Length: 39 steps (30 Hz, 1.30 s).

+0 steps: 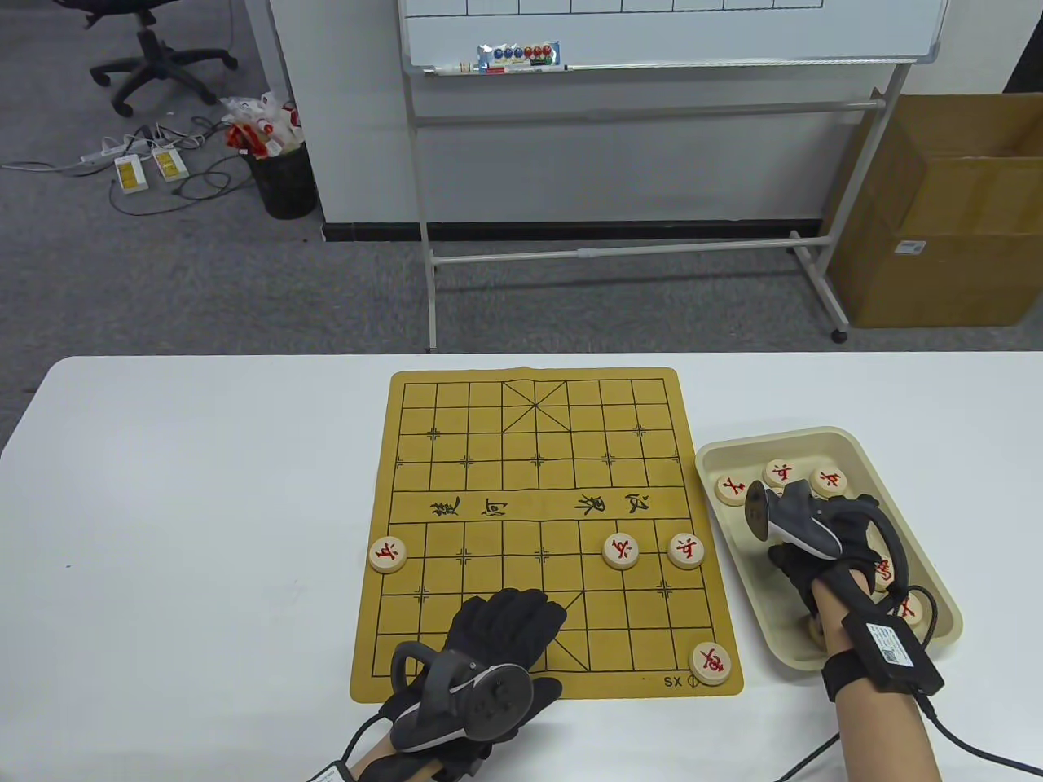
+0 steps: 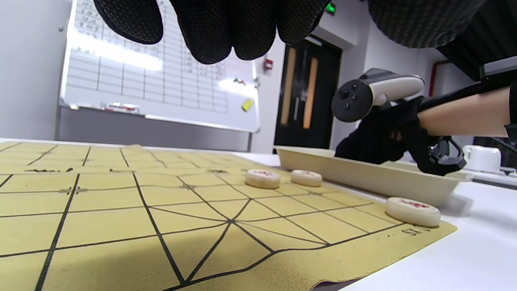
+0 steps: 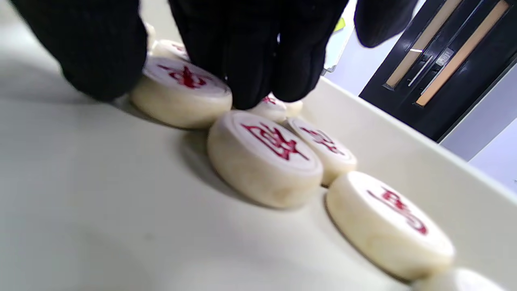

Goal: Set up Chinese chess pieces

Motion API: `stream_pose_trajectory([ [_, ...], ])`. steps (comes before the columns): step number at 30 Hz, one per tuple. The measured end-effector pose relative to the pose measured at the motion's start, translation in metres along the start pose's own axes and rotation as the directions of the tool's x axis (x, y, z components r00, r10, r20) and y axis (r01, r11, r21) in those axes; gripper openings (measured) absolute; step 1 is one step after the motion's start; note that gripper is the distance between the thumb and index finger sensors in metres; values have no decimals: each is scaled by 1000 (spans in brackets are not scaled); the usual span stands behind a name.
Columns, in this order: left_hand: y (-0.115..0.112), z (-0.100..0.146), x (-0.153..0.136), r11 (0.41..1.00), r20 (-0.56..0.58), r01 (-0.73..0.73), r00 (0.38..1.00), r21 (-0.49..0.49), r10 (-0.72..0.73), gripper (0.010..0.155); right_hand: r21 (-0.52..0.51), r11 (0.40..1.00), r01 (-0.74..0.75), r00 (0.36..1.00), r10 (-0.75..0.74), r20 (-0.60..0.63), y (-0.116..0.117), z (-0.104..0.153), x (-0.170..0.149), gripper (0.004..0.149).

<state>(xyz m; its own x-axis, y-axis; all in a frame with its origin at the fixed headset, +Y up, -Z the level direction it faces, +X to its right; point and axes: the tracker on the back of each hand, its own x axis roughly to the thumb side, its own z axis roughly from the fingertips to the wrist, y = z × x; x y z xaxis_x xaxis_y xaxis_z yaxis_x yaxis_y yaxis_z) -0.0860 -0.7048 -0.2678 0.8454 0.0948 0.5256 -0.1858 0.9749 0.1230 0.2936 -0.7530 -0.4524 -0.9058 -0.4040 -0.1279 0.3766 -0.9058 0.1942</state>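
Observation:
The yellow board (image 1: 538, 489) lies mid-table. Red-marked pale pieces stand on it: one at the left (image 1: 388, 555), two at the right (image 1: 621, 551) (image 1: 686, 551), one at the near right corner (image 1: 710, 662). My left hand (image 1: 509, 623) rests flat on the board's near edge and holds nothing; its fingertips (image 2: 218, 36) hang free. My right hand (image 1: 803, 562) is down in the beige tray (image 1: 823, 440). In the right wrist view, thumb (image 3: 93, 56) and fingers (image 3: 250, 64) pinch a red piece (image 3: 181, 91) that lies on the tray floor.
Several more red pieces lie in the tray, three at its far end (image 1: 780, 474) and others beside the pinched one (image 3: 264, 157) (image 3: 387, 222). A whiteboard stand (image 1: 635, 244) and a cardboard box (image 1: 953, 212) stand beyond the table.

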Motion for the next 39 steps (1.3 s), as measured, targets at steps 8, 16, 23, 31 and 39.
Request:
stream_pose_trajectory([
  [8, 0, 0, 0, 1000, -1, 2, 1000, -1, -2, 80, -9, 999, -41, 999, 41, 9, 1, 2, 2, 73],
  [16, 0, 0, 0, 1000, -5, 1, 1000, 3, -1, 80, -21, 1000, -20, 1000, 20, 10, 2, 2, 3, 73],
  [23, 0, 0, 0, 1000, -5, 0, 1000, 6, 0, 80, -63, 998, 4, 1000, -2, 17, 2, 4, 0, 76],
  [31, 0, 0, 0, 1000, -3, -6, 1000, 11, 6, 80, -192, 971, 146, 989, -136, 64, -35, 34, -14, 76],
  [39, 0, 2, 6, 999, 26, -26, 999, 44, 25, 80, -363, 861, 355, 921, -255, 296, -83, 113, 6, 76],
])
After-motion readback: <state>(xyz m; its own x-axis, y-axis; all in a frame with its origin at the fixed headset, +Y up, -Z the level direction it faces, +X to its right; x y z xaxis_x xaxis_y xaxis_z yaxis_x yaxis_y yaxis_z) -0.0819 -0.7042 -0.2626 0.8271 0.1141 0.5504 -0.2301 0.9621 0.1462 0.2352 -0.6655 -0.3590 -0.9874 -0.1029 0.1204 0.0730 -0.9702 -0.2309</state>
